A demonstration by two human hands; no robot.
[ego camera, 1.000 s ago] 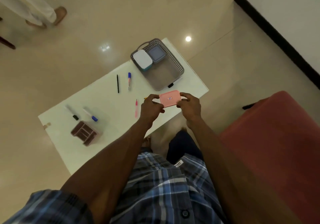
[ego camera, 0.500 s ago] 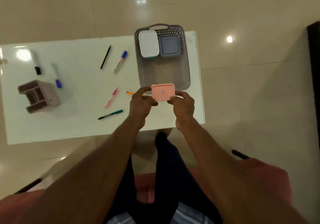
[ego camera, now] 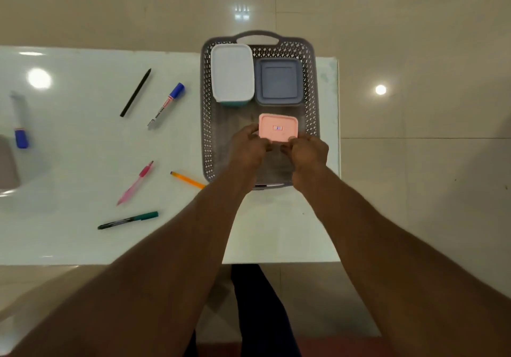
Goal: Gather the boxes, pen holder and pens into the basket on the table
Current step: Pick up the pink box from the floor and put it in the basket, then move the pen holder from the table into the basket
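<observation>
A grey perforated basket stands at the table's right end. Inside it at the back lie a white-lidded box and a grey-blue box. Over the basket's near half I hold a small pink box, my left hand gripping its left edge and my right hand its right near corner. Loose on the table lie a black pen, a blue-capped marker, a pink pen, an orange pencil, a green pen and another blue-capped marker.
The brownish pen holder shows only partly at the left frame edge. The white table ends just right of the basket and near my legs. Glossy tiled floor surrounds it.
Both hands carried the pink box forward from over the table's near edge to above the inside of the basket. The camera view swung to face the table squarely.
</observation>
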